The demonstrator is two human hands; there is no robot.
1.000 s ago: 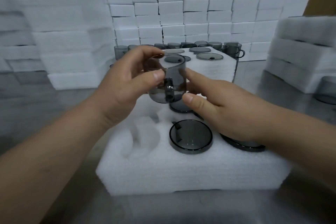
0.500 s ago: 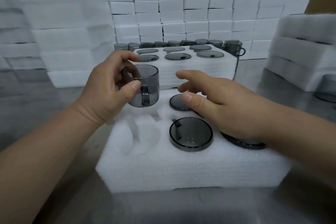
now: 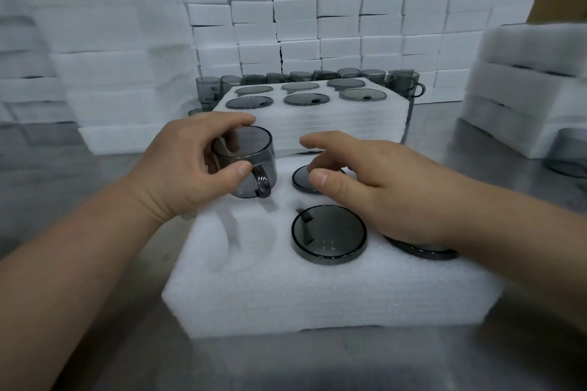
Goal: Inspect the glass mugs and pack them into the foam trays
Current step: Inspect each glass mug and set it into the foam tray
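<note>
The left hand (image 3: pixel 187 165) grips a smoky glass mug (image 3: pixel 244 159) upright, handle toward the camera, over the 10 o'clock corner of the near foam tray (image 3: pixel 317 295). An empty pocket (image 3: pixel 251 238) lies at 8 o'clock. The right hand (image 3: pixel 387 190) hovers, fingers relaxed, at 2 o'clock, above seated mugs (image 3: pixel 328 233) that show as dark discs. At 12 o'clock stands a second tray (image 3: pixel 311 133) — filled, with loose mugs (image 3: pixel 406 82) behind it
</note>
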